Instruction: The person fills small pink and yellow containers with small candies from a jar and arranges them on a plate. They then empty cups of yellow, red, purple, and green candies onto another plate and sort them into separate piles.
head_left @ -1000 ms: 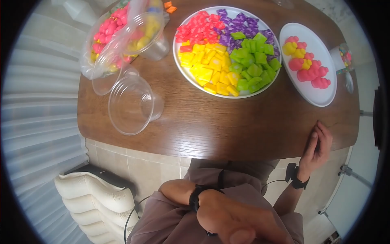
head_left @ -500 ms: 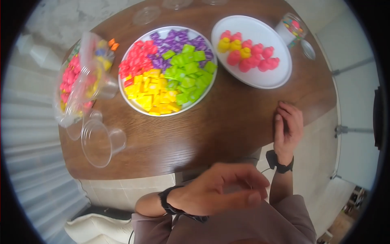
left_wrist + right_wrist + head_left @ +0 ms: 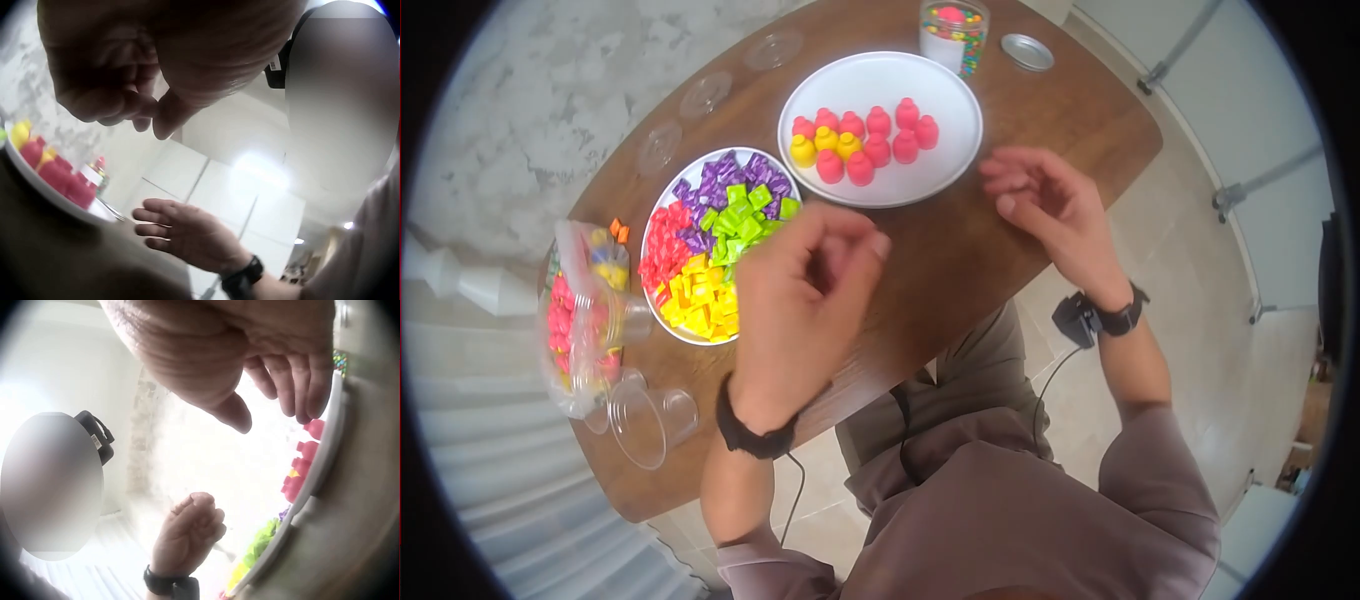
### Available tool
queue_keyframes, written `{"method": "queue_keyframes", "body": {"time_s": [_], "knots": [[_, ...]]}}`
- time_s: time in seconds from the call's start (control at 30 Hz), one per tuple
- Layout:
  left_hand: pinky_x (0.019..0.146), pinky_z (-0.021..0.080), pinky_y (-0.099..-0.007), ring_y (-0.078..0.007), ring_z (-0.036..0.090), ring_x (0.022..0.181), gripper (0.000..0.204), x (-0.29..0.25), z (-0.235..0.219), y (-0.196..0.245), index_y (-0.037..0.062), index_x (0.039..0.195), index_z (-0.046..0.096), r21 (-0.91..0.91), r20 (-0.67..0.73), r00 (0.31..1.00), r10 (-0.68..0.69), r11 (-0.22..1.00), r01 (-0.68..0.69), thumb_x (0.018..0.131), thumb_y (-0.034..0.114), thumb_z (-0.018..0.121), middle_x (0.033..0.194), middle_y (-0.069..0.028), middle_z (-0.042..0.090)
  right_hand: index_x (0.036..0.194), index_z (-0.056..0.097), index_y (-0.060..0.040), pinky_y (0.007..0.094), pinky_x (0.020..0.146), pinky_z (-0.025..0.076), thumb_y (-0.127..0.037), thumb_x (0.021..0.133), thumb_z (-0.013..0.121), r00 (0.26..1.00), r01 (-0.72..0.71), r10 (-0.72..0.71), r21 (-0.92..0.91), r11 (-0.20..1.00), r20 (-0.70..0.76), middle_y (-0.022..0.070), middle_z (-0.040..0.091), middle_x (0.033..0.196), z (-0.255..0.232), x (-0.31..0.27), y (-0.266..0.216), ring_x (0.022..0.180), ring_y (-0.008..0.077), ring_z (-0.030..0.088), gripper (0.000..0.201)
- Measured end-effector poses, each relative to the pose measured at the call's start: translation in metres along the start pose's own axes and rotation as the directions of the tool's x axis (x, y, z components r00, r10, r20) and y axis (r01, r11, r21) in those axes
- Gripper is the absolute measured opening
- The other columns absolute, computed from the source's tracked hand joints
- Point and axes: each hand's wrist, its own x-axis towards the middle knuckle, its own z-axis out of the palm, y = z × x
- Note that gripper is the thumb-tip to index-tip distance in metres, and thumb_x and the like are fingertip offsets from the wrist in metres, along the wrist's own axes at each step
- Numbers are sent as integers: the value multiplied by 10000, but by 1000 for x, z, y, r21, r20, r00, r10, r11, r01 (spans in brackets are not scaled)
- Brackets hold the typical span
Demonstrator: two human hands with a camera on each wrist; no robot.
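Observation:
In the head view the left hand (image 3: 800,310) is raised in front of the plate of wrapped candies (image 3: 662,318), partly covering it. Its fingers are curled with the thumb close against them, and nothing shows in its grip in the left wrist view (image 3: 150,69). The right hand (image 3: 1055,215) hovers over the table's right edge, fingers loosely bent and parted from the thumb, holding nothing. Ahead of the hands, an oval white plate (image 3: 945,165) bears pink bottle-shaped pieces (image 3: 905,147) and yellow ones (image 3: 802,151).
At the table's far side stand a jar of colourful beads (image 3: 941,50) and a round metal lid (image 3: 1027,52). Clear lids (image 3: 706,94) lie along the back left edge. A plastic bag of pink pieces (image 3: 560,325) and a clear cup (image 3: 638,425) are at the left.
The head view has turned and shifted toward the right. The left hand has risen from above the lap to the candy plate, its fingers more curled. The right hand has lifted off the table.

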Motion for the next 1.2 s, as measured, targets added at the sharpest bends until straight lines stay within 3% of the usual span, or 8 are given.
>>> {"method": "queue_keyframes", "body": {"time_s": [0.13, 0.27, 0.4, 0.53, 0.7, 0.97, 1.03, 1.2], "knots": [[637, 393, -191, -10, 472, 685, 79, 33, -7, 11, 4, 984, 691, 233, -64, 985, 161, 962, -142, 931, 54, 722, 751, 72, 557, 1302, 574, 44, 244, 882, 535, 10, 934, 662, 992, 119, -121, 45, 992, 30, 111, 691, 1201, -2, 33, -15, 1028, 105, 650, 380], [627, 410, -203, -34, 522, 683, 125, 68, 2, 16, -11, 1007, 691, -88, -72, 985, 154, 983, -161, 953, 101, 704, 764, 30, 608, 1291, 571, 73, 273, 831, 553, -94, 959, 648, 995, 82, -85, 61, 995, 56, 124, 720, 1121, 3, 68, -32, 940, 136, 678, 380], [612, 414, -226, -78, 541, 656, 224, 83, 16, 26, -13, 1027, 682, -343, -56, 994, 90, 934, -104, 992, 208, 669, 742, -6, 610, 1286, 585, 54, 296, 854, 543, -135, 967, 667, 996, -26, -10, 413, 911, 84, 136, 694, 1166, 17, 90, -40, 1033, 189, 669, 380], [676, 462, -235, -87, 592, 769, 253, 69, 46, 48, -20, 1089, 667, -105, -4, 982, 191, 976, -190, 953, 185, 726, 864, -24, 633, 1181, 605, 75, 315, 765, 558, -73, 924, 669, 991, 118, -135, 629, 769, -22, 141, 718, 1036, 30, 113, -44, 858, 175, 680, 304], [848, 515, -291, -138, 615, 952, 491, 54, 58, 61, -21, 1247, 591, 409, 156, 874, 459, 776, -480, 841, 118, 829, 1059, -75, 634, 1100, 627, 65, 289, 686, 538, -62, 850, 707, 972, 234, -171, 730, 642, -161, 114, 690, 906, 49, 151, -59, 812, 166, 671, 292], [851, 517, -271, -125, 644, 927, 518, 65, 59, 47, -25, 1226, 544, -181, -103, 978, 184, 963, -200, 802, 15, 840, 1042, -60, 677, 1017, 645, 71, 293, 617, 528, -40, 827, 678, 857, 510, -403, 640, 574, -321, 109, 690, 853, 103, 189, -103, 730, 174, 663, 222], [848, 519, -268, -127, 651, 919, 502, 66, 55, 42, -24, 1210, 557, -136, -111, 980, 165, 974, -179, 795, 1, 839, 1045, -65, 682, 980, 651, 71, 299, 611, 525, -38, 823, 668, 798, 600, -469, 579, 553, -378, 120, 696, 849, 108, 186, -108, 725, 181, 664, 192], [850, 529, -272, -130, 667, 933, 486, 62, 49, 37, -22, 1174, 591, -252, -151, 988, 28, 965, -66, 755, -45, 836, 1061, -71, 694, 859, 651, 58, 430, 715, 537, -25, 729, 651, 633, 772, -716, 302, 559, -294, 220, 688, 868, 107, 181, -110, 799, 354, 675, 154]]}}
